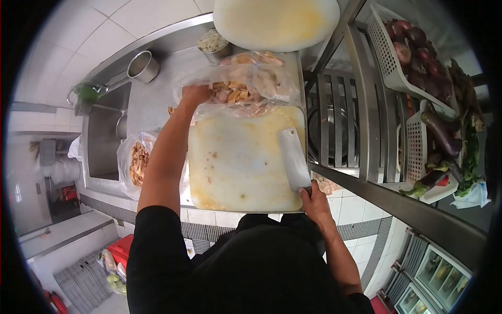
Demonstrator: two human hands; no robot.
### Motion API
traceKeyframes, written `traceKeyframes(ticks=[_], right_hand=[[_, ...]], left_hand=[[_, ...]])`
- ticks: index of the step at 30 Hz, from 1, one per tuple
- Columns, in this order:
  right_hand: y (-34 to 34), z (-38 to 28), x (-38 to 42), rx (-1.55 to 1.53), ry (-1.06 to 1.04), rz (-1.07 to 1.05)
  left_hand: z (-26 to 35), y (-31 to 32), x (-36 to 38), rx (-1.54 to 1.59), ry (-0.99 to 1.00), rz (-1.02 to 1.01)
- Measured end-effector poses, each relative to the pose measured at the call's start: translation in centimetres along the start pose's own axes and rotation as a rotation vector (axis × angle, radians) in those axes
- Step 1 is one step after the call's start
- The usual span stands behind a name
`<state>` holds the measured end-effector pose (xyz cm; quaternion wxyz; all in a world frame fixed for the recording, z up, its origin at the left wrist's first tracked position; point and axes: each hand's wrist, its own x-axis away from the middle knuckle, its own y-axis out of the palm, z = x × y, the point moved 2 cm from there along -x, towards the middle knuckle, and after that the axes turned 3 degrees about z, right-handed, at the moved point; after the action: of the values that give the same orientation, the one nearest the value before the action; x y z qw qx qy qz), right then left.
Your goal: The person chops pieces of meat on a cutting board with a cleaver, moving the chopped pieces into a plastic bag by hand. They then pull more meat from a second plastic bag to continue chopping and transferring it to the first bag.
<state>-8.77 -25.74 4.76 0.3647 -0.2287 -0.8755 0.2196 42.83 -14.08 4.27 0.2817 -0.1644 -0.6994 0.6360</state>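
Observation:
My left hand [197, 96] reaches to the left side of a clear plastic bag [272, 86] at the back of the cutting board; its fingers are hidden by the plastic and the meat. Inside the bag lie browned pieces of meat [235, 94]. My right hand [315, 203] is closed around the dark handle of a cleaver [294, 162]. The cleaver's broad blade lies over the right side of the worn white cutting board [238, 162], pointing away from me. Small scraps dot the board's surface.
Left of my forearm sits another bag of meat [138, 159], near a metal sink [107, 136]. Metal cups [143, 67] stand at the back, below a second board [277, 23]. On the right, a metal rack [368, 104] carries baskets of red onions [418, 57] and eggplants [442, 133].

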Motion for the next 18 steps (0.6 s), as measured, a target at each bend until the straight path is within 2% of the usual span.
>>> traceKeyframes(ticks=[1,3,4,6,10,12,15,18], right_hand=[[0.2,0.2,-0.1,-0.001,0.002,-0.003],[0.0,0.4,0.0,-0.004,0.007,0.001],[0.0,0.3,0.0,0.015,0.014,0.003],[0.1,0.2,0.0,0.033,0.02,0.0],[0.2,0.5,0.0,0.02,0.006,0.005],[0.2,0.5,-0.2,0.013,-0.005,0.013],[0.3,0.6,-0.3,-0.001,-0.004,0.017],[0.3,0.8,-0.2,-0.055,0.035,0.005]], left_hand=[[-0.8,1.3,-1.1,0.001,0.0,0.002],[-2.0,2.9,-2.9,0.08,0.147,0.201],[-0.9,1.5,-1.9,0.079,0.149,0.2],[1.6,0.2,0.0,0.115,0.258,-0.053],[3.4,1.0,1.5,0.142,0.185,-0.159],[4.4,0.0,3.4,0.121,0.052,-0.03],[4.5,0.0,3.4,0.148,0.061,-0.108],[4.7,-0.9,4.0,0.095,0.147,-0.019]])
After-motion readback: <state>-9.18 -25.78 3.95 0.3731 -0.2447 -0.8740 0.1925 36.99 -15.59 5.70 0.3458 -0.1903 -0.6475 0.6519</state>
